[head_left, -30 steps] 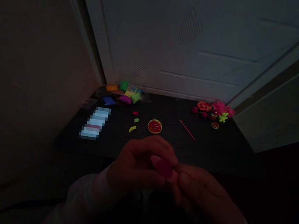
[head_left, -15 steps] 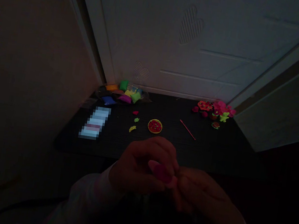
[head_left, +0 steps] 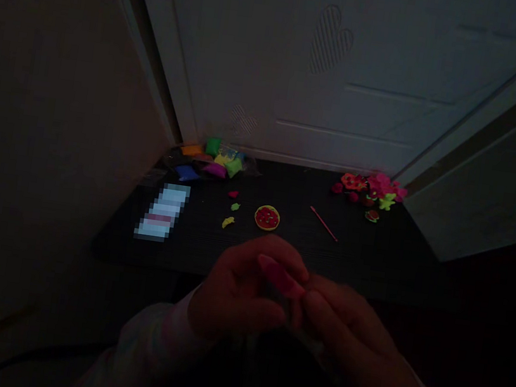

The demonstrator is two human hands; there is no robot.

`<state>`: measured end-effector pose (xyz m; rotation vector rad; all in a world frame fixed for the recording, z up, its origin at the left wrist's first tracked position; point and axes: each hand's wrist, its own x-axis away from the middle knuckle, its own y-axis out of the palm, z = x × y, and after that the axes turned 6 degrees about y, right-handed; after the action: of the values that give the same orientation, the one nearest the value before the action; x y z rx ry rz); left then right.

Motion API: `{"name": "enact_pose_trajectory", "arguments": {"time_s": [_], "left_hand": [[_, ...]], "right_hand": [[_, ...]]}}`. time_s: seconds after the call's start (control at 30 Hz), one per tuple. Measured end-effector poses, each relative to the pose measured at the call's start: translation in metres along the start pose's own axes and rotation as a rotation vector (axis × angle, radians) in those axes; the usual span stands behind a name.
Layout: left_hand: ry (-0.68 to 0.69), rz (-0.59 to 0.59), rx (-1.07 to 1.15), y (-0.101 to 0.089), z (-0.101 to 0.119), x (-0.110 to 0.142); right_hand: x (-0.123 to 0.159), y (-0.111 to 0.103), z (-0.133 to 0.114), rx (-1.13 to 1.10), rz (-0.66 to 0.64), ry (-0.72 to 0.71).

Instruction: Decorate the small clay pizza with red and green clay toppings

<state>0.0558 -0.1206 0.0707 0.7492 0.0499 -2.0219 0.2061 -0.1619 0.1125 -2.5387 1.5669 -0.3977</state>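
In dim light, my left hand [head_left: 240, 287] and my right hand [head_left: 347, 340] meet in front of me, near the front edge of a dark table [head_left: 373, 261]. Both pinch a small piece of pink clay [head_left: 281, 277] between their fingertips. Farther back on the table lies a round red and yellow clay disc [head_left: 267, 218]. Small yellow, green and red clay bits [head_left: 229, 221] lie to its left.
Several coloured clay bags [head_left: 214, 163] sit at the table's back left, with a blurred white card [head_left: 163, 212] in front of them. Pink and red clay shapes [head_left: 373, 192] cluster at the back right. A thin pink stick [head_left: 323, 224] lies nearby. A white door [head_left: 333, 69] stands behind.
The pink clay has been worked a little higher between my fingertips and looks flatter and longer. Both hands stay in the same place.
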Motion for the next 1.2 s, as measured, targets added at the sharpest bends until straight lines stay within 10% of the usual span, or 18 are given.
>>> {"name": "enact_pose_trajectory", "arguments": {"time_s": [0.37, 1.2], "left_hand": [[0.033, 0.191, -0.022, 0.008, 0.002, -0.001], [-0.015, 0.308, 0.009, 0.016, -0.002, 0.003]], "right_hand": [[-0.007, 0.006, 0.006, 0.333, 0.196, -0.187], [-0.010, 0.008, 0.011, 0.126, 0.208, -0.080]]}}
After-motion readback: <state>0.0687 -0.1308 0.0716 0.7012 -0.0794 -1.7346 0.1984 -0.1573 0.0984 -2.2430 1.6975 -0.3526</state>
